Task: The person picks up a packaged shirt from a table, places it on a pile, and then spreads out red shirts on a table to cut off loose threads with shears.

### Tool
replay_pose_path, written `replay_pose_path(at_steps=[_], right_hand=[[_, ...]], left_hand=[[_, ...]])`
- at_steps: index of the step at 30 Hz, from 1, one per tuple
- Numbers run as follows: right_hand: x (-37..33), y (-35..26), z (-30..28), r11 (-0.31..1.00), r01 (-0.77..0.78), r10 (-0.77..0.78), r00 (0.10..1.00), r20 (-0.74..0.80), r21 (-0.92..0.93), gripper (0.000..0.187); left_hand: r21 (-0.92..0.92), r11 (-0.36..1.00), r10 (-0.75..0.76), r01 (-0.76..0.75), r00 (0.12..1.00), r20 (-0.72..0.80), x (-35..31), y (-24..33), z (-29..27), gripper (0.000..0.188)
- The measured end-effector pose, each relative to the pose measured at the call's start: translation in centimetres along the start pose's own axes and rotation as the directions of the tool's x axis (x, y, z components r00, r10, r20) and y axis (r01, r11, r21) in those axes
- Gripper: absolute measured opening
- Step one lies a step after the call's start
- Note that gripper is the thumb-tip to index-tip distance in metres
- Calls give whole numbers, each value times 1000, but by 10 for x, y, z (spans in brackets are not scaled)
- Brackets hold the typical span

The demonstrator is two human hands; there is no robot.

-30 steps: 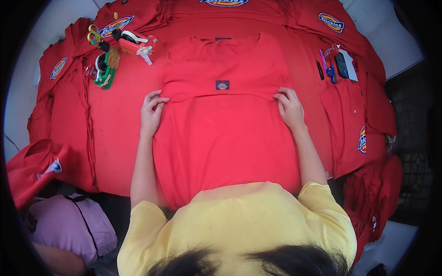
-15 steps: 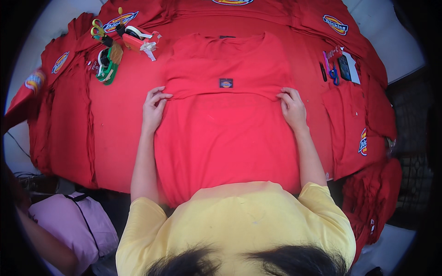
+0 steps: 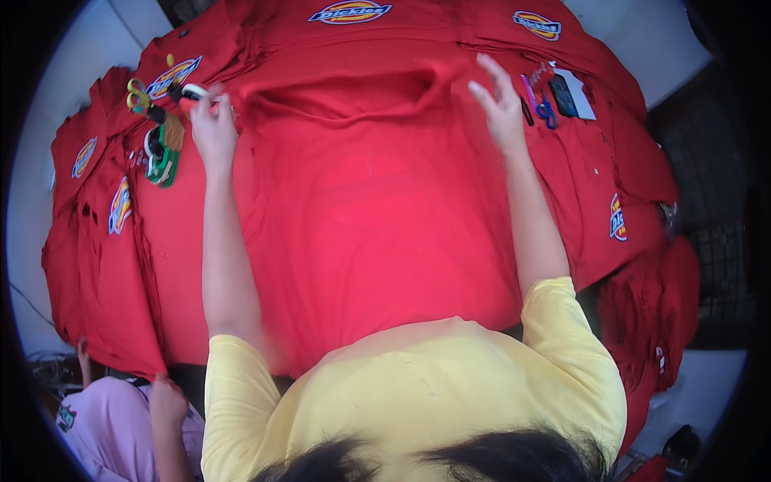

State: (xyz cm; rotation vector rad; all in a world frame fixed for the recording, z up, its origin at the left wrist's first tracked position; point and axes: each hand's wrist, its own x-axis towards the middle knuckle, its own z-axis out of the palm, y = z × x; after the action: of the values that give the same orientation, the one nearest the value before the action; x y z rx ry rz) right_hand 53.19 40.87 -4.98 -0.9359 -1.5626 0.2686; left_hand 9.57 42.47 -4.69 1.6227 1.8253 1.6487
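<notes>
A red T-shirt (image 3: 377, 209) lies spread in front of me, its wide opening gaping at the far end. My left hand (image 3: 214, 132) is beyond the shirt's left side, at the red tape dispenser (image 3: 190, 102), which it partly covers. Its fingers are bent and look apart, though their tips are blurred. Off the shirt's far right corner, my right hand (image 3: 502, 108) is raised and open, thumb and fingers spread, holding nothing. A green tape dispenser (image 3: 165, 157) and yellow-handled scissors (image 3: 138, 95) are left of my left hand.
Red shirts with printed patches (image 3: 349, 40) ring the table. At the right are blue-handled scissors (image 3: 546, 114), a dark phone (image 3: 564, 95) and a white sheet (image 3: 584, 100). A co-worker's hand (image 3: 167, 402) holds a red shirt (image 3: 108, 297) at lower left.
Both hands have let go of the shirt's folded edge and moved farther away and apart. The flap with the small dark label is out of sight. At left, the co-worker's shirt has come down.
</notes>
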Motion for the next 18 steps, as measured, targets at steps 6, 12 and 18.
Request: replay_pose_path(at_steps=[6,12,18], right_hand=[[-32,-16,-72,864,-282,374,914,156,-417,22],[-129,-12,-85,711,-346,570,794,213,-613,27],[-128,-21,-84,692,-546,590,805,-66,-471,23]], left_hand=[[368,785,398,-498,861,316,-24,89,120,31],[-135,901,421,-412,755,503,-42,97,264,31],[-21,958,248,-285,790,561,-42,63,326,41]])
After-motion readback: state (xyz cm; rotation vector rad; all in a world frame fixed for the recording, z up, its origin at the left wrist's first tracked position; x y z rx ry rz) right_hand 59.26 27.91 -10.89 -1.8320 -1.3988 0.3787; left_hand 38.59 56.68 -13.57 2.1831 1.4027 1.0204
